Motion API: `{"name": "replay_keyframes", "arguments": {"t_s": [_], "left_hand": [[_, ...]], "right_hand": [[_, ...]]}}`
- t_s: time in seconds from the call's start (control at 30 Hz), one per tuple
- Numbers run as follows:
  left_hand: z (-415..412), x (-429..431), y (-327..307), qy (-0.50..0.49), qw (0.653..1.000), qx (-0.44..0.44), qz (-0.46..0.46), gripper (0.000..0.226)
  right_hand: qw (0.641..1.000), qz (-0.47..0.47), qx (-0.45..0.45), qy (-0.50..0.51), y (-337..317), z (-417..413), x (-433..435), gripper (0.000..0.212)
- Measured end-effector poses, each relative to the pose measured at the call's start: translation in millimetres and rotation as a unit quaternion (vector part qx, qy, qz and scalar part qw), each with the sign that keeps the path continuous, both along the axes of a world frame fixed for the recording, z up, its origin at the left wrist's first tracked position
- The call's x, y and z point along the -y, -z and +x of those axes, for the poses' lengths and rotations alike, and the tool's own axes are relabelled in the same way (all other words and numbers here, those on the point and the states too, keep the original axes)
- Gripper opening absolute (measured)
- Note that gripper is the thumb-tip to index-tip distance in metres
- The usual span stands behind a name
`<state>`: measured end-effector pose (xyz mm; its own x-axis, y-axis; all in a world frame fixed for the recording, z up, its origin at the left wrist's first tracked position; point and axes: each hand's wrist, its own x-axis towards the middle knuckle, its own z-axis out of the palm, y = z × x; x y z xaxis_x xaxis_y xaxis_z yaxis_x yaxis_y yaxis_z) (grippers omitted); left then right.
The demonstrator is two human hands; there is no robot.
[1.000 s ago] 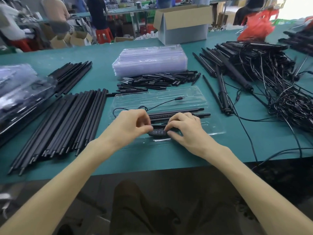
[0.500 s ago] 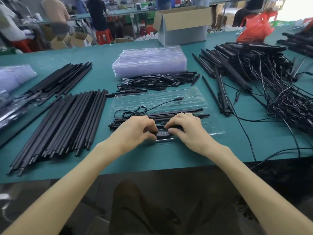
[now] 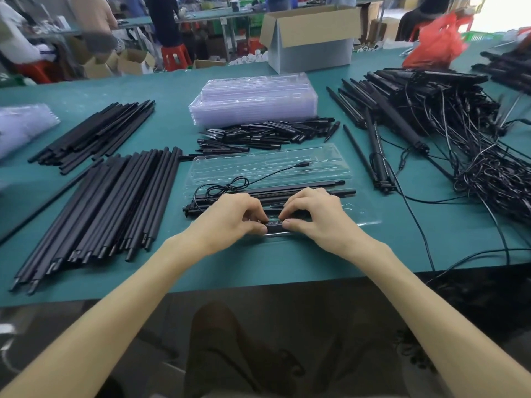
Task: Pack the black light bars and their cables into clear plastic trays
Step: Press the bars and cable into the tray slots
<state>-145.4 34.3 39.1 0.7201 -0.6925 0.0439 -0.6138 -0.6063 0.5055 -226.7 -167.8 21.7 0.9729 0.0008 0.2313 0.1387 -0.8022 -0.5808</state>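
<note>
Two grips: left grip point(image 3: 227, 216) and right grip point(image 3: 313, 216) curled, pinching controller point(image 3: 275, 224) at either end, likely to seat it level
Controller: near edge of clear tray point(image 3: 267, 165), mid table point(image 3: 258, 265)
Light bars point(image 3: 273, 190): in tray, just beyond the knuckles
Cable point(image 3: 267, 174): loose over far slots, not yet tucked

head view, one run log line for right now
left hand: pinches inline controller | right hand: pinches it too | clear tray: holds light bars | cable: looped on tray
</note>
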Motion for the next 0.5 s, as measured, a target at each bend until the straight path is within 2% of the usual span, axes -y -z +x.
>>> {"name": "replay_keyframes", "arguments": {"t_s": [0.27, 0.5], "left_hand": [[2.7, 2.7, -3.5, -0.025, 0.998, -0.051, -0.009, 0.014], [7.3, 4.8, -7.6, -0.021, 0.998, -0.049, 0.018, 0.009]], "right_hand": [[0.998, -0.028, -0.061, -0.006, -10.8, 8.0, -2.2, 0.006], [0.998, -0.03, -0.061, -0.007, -6.1, 9.9, -1.8, 0.006]]}}
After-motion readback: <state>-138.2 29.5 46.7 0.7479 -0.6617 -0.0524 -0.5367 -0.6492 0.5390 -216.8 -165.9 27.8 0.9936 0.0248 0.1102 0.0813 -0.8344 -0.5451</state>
